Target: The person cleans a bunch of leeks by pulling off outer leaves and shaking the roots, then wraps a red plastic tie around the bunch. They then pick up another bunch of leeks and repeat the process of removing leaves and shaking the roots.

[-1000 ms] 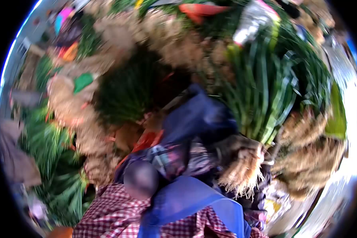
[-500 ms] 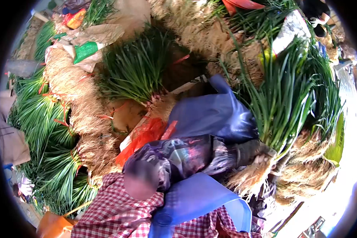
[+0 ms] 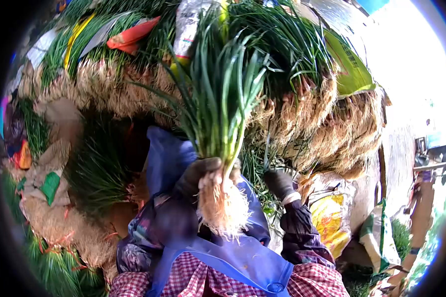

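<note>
My gloved left hand [image 3: 199,174] is closed around a bunch of green onions [image 3: 222,119] in front of my chest. Its long green leaves point away from me, and the pale hairy roots [image 3: 224,205] hang toward my blue apron [image 3: 233,260]. To the right, my dark-gloved right hand [image 3: 278,184] is apart from the bunch, fingers curled. A thin, grey, blade-like tool [image 3: 267,151] rises from this hand; its handle is hidden in the grip. Loose green leaves [image 3: 254,171] lie between the two hands.
Rooted onion bunches [image 3: 307,111] form a bank ahead, with a yellow-green sack [image 3: 349,67] on top. A yellow-and-white sack [image 3: 329,213] lies right of my right hand. More bunches [image 3: 101,168] stand at left. A white-and-green sack [image 3: 379,237] is farther right.
The view has swung right. The onion bunch has come from my right side to in front of my chest, in my left hand. My right hand now shows apart from it.
</note>
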Available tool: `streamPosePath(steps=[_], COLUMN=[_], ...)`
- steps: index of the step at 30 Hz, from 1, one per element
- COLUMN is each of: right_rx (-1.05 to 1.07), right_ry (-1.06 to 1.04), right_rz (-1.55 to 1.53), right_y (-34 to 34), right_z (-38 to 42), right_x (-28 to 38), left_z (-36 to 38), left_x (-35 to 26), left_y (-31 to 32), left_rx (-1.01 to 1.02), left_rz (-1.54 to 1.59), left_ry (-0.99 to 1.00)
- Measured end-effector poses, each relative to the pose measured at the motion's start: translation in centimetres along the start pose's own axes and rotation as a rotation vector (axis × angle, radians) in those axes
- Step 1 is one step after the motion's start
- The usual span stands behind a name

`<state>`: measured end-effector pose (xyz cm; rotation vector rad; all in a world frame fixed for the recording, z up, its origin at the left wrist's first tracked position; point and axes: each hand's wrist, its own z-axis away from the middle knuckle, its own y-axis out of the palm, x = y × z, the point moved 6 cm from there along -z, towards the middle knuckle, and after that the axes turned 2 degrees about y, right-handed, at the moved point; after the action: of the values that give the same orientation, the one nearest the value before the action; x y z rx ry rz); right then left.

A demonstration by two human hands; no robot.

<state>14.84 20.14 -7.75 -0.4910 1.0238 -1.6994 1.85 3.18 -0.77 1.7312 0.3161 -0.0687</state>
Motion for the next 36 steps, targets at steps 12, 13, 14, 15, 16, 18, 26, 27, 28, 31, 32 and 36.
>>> streamPosePath(steps=[12,13,14,15,16,18,26,27,28,31,32,36], right_rx=[-0.424,-0.353,-0.323,-0.291,-0.212,-0.314,-0.462,-0.253,-0.084,-0.081,0.031,0.5], right_ry=[-0.29,-0.275,-0.287,-0.296,-0.346,-0.313,-0.601,-0.638,-0.631,-0.516,-0.586,-1.061], right_rz=[-1.695,-1.693,-1.722,-1.752,-2.007,-1.905,-1.348,-1.691,-1.571,-2.052,-2.223,-2.74], right_y=[-19.7,-20.4,-18.9,-17.2,-16.5,-15.9,-10.3,-9.3,-10.2,-9.9,-10.4,-12.5], right_z=[-2.6,-3.8,-6.3,-8.6,-7.4,-2.6,6.9,6.1,5.9,1.8,0.7,-1.2], right_x=[3.4,4.3,5.0,5.6,6.1,5.0,7.4,7.5,6.0,4.4,5.4,9.4], left_z=[0.2,0.1,0.0,0.2,0.4,1.4,1.5,1.1,1.0,0.8,0.6,1.0], left_x=[-3.6,-3.6,-3.8,-4.0,-4.2,-4.7,-0.8,-0.2,-0.4,-0.6,-0.4,0.9], left_y=[10.8,10.6,10.4,9.7,9.0,6.9,1.9,2.6,3.3,3.8,3.8,2.8], left_rx=[-0.05,-0.062,-0.071,-0.11,-0.15,-0.263,-0.387,-0.399,-0.384,-0.361,-0.36,-0.392], left_rz=[-0.074,-0.119,-0.137,-0.148,-0.156,-0.17,0.319,0.466,0.278,-0.012,-0.035,-0.051], left_ry=[0.261,0.273,0.277,0.282,0.286,0.293,0.048,0.01,0.059,0.128,0.137,0.147])
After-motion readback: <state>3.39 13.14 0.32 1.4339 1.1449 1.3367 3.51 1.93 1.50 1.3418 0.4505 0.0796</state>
